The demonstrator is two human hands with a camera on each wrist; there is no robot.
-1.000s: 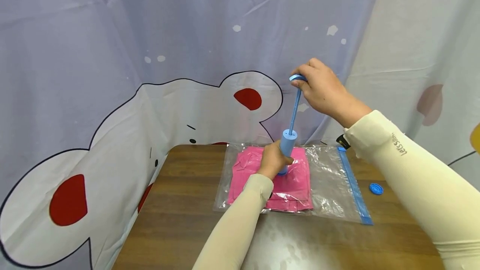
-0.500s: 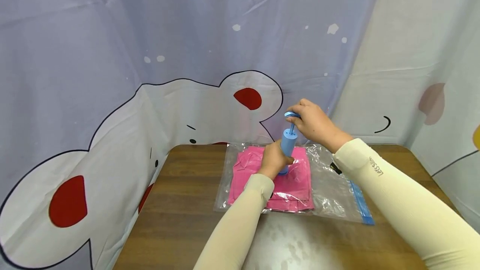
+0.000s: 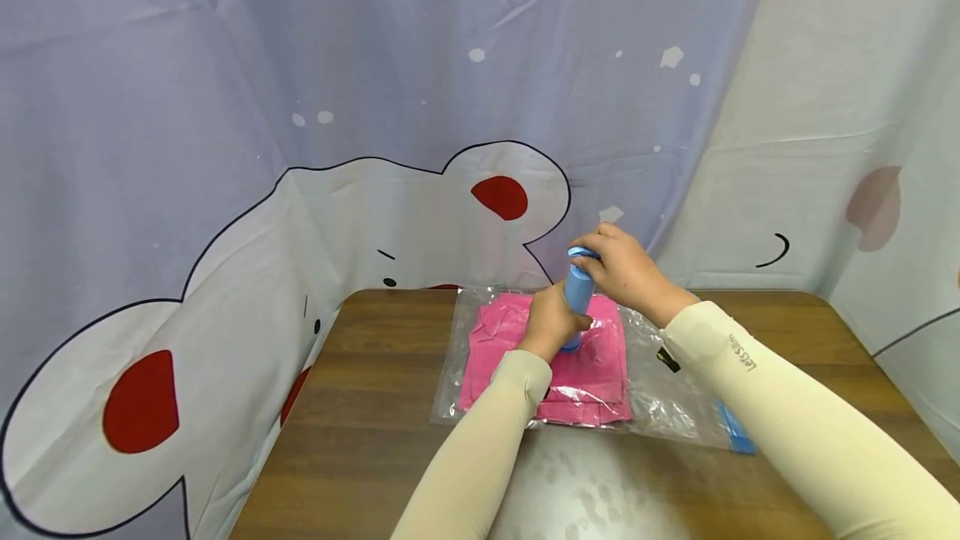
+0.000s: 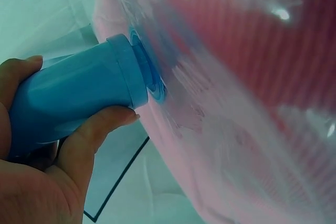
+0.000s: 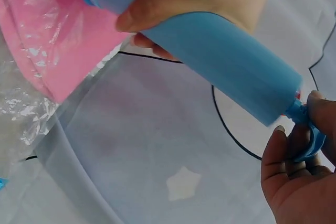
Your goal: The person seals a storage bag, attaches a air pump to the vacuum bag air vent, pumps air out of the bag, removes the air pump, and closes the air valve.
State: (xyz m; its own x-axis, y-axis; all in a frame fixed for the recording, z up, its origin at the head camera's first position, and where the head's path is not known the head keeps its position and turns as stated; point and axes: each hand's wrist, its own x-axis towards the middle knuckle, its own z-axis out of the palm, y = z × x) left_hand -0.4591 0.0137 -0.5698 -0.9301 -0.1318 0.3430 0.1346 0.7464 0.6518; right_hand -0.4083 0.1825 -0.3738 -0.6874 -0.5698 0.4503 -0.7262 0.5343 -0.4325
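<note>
A blue hand pump (image 3: 579,292) stands on a clear vacuum storage bag (image 3: 660,390) with folded pink cloth (image 3: 592,386) inside. My left hand (image 3: 551,322) grips the pump's barrel near its lower end. In the left wrist view, the barrel's end meets the round blue valve (image 4: 152,72) on the bag's film. My right hand (image 3: 622,269) holds the pump's handle (image 3: 583,252), which sits right at the barrel's top. Curled fingers show round the handle (image 5: 314,142) in the right wrist view, where only a short bit of rod is out.
The bag lies on a brown wooden table (image 3: 375,407), its blue zip edge (image 3: 735,430) to the right, partly behind the right sleeve (image 3: 780,390). A printed curtain (image 3: 360,223) hangs behind the table.
My right hand has pushed the pump handle down from high above the barrel to its top, so the rod is almost all inside. My left hand keeps its grip in place.
</note>
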